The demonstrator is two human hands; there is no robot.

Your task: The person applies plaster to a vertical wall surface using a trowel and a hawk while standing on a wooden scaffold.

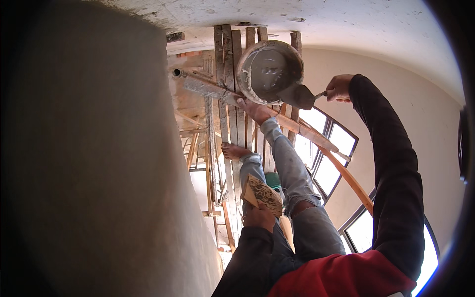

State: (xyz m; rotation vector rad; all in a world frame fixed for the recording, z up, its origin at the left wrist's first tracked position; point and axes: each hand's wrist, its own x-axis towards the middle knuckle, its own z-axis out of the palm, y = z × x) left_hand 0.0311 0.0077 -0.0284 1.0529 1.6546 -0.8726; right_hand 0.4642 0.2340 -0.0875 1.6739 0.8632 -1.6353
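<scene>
My right hand point(339, 88) is closed round the handle of a trowel point(303, 97), its grey blade tilted at the near right rim of a round basin point(242, 79). Wet grey plaster point(268, 69) fills much of that basin, with thick smears along the inner side. Lower down, in front of my legs, my left hand point(260, 218) grips a plastering float point(264, 194), a light board with dark, mottled residue on its face. The float is well apart from the basin.
My bare feet point(255, 110) stand on narrow scaffold planks point(232, 126). A plaster-smeared straightedge point(210, 90) and wooden poles point(341, 173) cross there. Gaps between timbers show a lower level. A grey wall point(99, 148) rises at left; windows point(339, 148) are at right.
</scene>
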